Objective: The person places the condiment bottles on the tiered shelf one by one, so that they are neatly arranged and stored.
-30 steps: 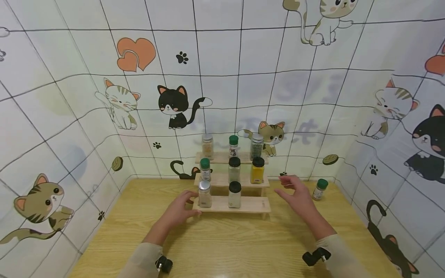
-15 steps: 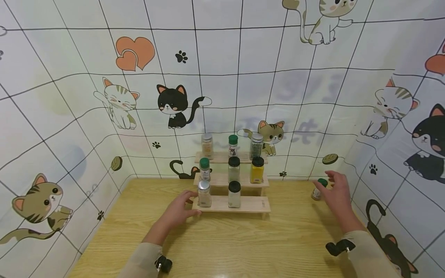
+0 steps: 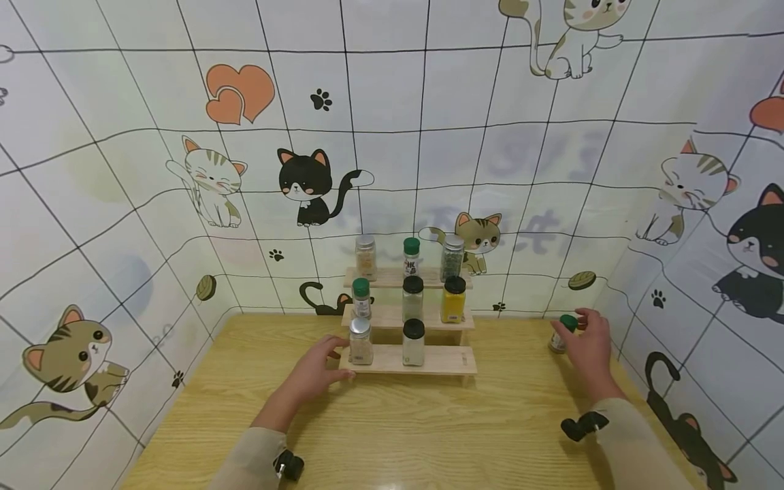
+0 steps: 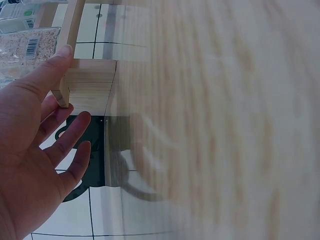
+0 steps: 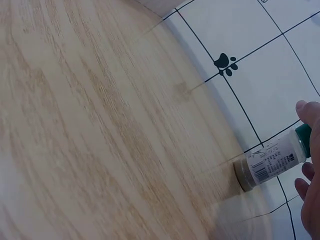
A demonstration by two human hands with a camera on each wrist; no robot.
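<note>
A three-tier wooden spice rack (image 3: 441, 361) stands on the table with several spice jars on it. My left hand (image 3: 314, 371) holds the left end of its lowest shelf. In the left wrist view, the thumb (image 4: 52, 65) lies along the shelf's edge, and the other fingers are spread below. Beside it stands a silver-capped jar (image 3: 361, 344). Far to the right, my right hand (image 3: 589, 344) has its thumb and fingers round the green cap of a small spice jar (image 5: 270, 162). That jar's base rests on the table; the hand partly hides the cap.
On the lowest tier is also a black-capped jar (image 3: 413, 344). The middle tier bears a yellow-filled jar (image 3: 453, 303) and others; the top one carries a green-capped jar (image 3: 411, 257) between two silver-capped ones. Cat-patterned sheeting (image 3: 392, 156) surrounds the wooden table (image 3: 392, 422).
My right hand has moved right from beside the rack to the separate green-capped jar, then lowered and closed in round its cap. The left hand stays on the rack.
</note>
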